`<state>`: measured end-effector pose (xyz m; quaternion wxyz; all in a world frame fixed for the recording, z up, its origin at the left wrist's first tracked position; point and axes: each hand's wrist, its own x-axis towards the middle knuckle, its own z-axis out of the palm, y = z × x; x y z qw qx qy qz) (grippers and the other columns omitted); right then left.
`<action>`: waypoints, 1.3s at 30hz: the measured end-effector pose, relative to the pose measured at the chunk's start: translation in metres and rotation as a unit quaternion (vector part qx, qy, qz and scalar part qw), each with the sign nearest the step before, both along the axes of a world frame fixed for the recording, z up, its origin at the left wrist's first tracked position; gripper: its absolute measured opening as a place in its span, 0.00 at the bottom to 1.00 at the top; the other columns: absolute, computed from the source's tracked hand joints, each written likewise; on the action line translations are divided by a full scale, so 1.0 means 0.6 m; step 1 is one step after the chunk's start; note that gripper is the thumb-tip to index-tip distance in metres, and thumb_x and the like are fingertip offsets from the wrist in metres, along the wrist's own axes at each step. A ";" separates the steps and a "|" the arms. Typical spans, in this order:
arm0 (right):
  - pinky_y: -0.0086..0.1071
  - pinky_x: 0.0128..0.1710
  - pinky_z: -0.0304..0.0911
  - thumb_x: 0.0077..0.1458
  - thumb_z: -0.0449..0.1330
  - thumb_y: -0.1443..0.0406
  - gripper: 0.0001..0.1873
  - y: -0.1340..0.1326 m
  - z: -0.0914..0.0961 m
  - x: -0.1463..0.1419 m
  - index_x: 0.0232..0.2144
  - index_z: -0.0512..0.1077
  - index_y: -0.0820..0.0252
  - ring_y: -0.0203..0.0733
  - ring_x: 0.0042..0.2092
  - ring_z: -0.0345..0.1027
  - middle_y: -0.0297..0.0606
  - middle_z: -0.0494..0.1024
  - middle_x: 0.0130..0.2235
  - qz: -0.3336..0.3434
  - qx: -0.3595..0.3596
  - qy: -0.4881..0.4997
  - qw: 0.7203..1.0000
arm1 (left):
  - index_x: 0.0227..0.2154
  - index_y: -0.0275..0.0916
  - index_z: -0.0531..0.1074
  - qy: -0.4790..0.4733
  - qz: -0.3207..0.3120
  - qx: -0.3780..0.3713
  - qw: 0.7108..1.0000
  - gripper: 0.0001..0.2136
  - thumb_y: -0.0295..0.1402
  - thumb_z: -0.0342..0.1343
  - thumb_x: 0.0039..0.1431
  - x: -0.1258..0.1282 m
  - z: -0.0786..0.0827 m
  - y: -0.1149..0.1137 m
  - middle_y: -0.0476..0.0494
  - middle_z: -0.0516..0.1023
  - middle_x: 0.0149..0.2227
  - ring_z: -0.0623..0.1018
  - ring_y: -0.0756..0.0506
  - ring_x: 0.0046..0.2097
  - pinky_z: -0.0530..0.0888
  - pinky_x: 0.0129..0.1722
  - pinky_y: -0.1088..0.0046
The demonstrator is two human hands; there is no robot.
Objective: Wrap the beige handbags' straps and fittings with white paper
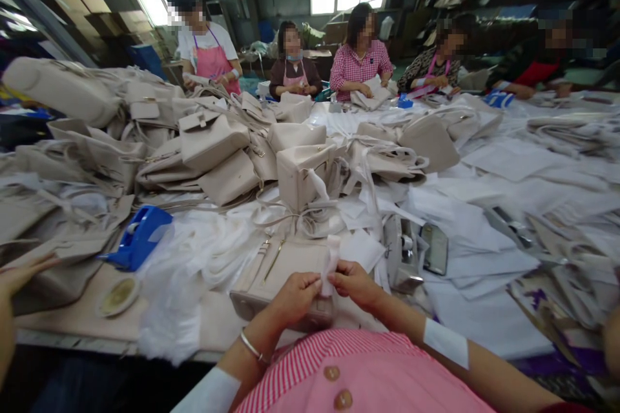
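My left hand (295,297) and my right hand (356,284) are close together at the near table edge, both pinched shut on a small strip of white paper (332,264) held upright between them. Right under the hands lies a beige handbag (278,277) on its side, with a metal clasp and thin strap showing. A bracelet circles my left wrist. My pink apron fills the bottom of the view.
A blue tape dispenser (138,235) and a small round dish (117,297) sit left. Piles of beige bags (213,142) cover the table's left and middle. White paper sheets (484,219) and a phone (434,248) lie right. Several people work at the far side. Another person's hand (22,271) reaches in at left.
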<state>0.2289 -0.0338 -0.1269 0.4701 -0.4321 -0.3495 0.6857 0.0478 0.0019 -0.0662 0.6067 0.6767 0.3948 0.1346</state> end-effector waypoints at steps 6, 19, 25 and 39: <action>0.26 0.19 0.44 0.45 0.68 0.56 0.19 -0.002 0.007 0.003 0.33 0.75 0.66 0.27 0.19 0.51 0.29 0.68 0.21 0.021 0.007 -0.012 1.000 | 0.27 0.35 0.78 0.056 0.048 0.024 0.997 0.14 0.38 0.50 0.54 0.009 0.003 -0.007 0.47 0.78 0.25 0.73 0.46 0.32 0.68 0.32 0.74; 0.34 0.37 0.64 0.44 0.66 0.63 0.11 0.012 0.005 0.002 0.31 0.76 0.64 0.39 0.31 0.68 0.35 0.77 0.29 0.001 0.069 -0.146 0.987 | 0.38 0.37 0.79 -0.020 0.044 0.025 0.999 0.15 0.31 0.49 0.53 0.014 -0.004 -0.008 0.44 0.82 0.37 0.77 0.43 0.41 0.72 0.43 0.70; 0.35 0.30 0.62 0.45 0.66 0.61 0.08 0.012 0.021 -0.009 0.27 0.76 0.60 0.40 0.28 0.65 0.37 0.75 0.26 -0.021 0.078 -0.143 0.986 | 0.35 0.35 0.78 -0.020 0.074 -0.007 0.997 0.13 0.37 0.54 0.54 0.015 -0.008 -0.009 0.43 0.81 0.33 0.77 0.44 0.37 0.72 0.39 0.71; 0.34 0.31 0.57 0.42 0.59 0.59 0.10 -0.088 -0.011 0.285 0.17 0.71 0.58 0.45 0.33 0.65 0.41 0.71 0.22 -0.386 -0.116 -0.374 0.835 | 0.32 0.38 0.77 0.184 0.075 0.249 0.948 0.14 0.38 0.48 0.57 0.038 -0.044 -0.007 0.41 0.81 0.34 0.77 0.43 0.38 0.70 0.40 0.70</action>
